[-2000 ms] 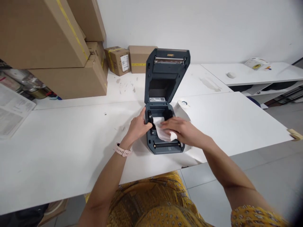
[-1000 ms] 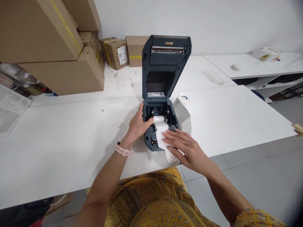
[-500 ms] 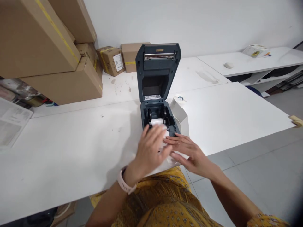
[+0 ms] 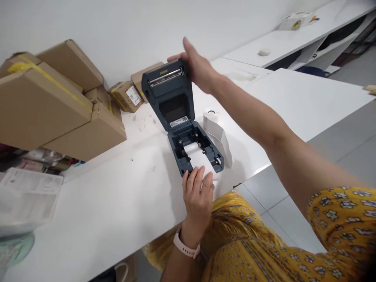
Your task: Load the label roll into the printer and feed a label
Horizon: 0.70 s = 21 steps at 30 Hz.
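Note:
A dark grey label printer [image 4: 174, 150] stands on the white table with its lid [image 4: 173, 88] raised. Inside it sits a white label roll [image 4: 191, 148], and a strip of label paper [image 4: 201, 159] runs from it to the front edge. My left hand [image 4: 198, 192], with a pale watch band at the wrist, holds the strip down there, fingers close together on top. At the lid's upper right edge is my right hand [image 4: 199, 70], gripping it with the thumb pointing up; its other fingers are mostly hidden behind the lid.
Right of the printer lie a curled length of white paper [image 4: 219, 135] and a roll core [image 4: 211, 112]. Cardboard boxes [image 4: 55, 105] are stacked at the left, with a smaller labelled box [image 4: 126, 96] behind. Clear plastic packaging [image 4: 32, 196] lies at the far left.
My right hand has left the front of the printer and taken hold of the lid's top. My left hand has settled on the label strip at the front edge. The view has turned.

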### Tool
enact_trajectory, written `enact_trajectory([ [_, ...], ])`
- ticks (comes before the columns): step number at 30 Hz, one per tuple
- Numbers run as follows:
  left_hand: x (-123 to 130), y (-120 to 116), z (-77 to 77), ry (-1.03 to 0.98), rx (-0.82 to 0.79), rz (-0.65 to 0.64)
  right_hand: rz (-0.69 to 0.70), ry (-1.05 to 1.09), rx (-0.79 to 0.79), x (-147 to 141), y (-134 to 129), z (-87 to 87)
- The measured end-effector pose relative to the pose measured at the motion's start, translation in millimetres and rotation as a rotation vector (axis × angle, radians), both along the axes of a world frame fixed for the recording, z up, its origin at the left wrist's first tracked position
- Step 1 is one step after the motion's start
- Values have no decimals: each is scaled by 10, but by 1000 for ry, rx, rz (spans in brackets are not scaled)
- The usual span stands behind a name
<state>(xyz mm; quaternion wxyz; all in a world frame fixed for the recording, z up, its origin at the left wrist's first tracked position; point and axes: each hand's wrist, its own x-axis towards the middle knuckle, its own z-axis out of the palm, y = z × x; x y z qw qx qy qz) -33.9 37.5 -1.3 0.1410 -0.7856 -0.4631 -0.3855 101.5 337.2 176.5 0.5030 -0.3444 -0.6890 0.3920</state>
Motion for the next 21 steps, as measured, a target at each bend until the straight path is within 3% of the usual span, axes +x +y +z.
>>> enact_trajectory([
  [4, 104, -15, -34, -117, 83, 36, -63, 86, 201, 95, -696, -286],
  [7, 155, -59, -53, -136, 108, 76, 5, -57, 413, 338, -1291, -670],
  [10, 162, -97, -72, -129, 82, 77, 33, -240, 556, 546, -1707, -1045],
  [14, 135, -117, -84, -141, 56, 28, 6, -359, 389, 597, -1995, -1393],
  [21, 104, -141, -116, -175, -13, -16, -109, -17, -102, 403, -2159, -1740],
])
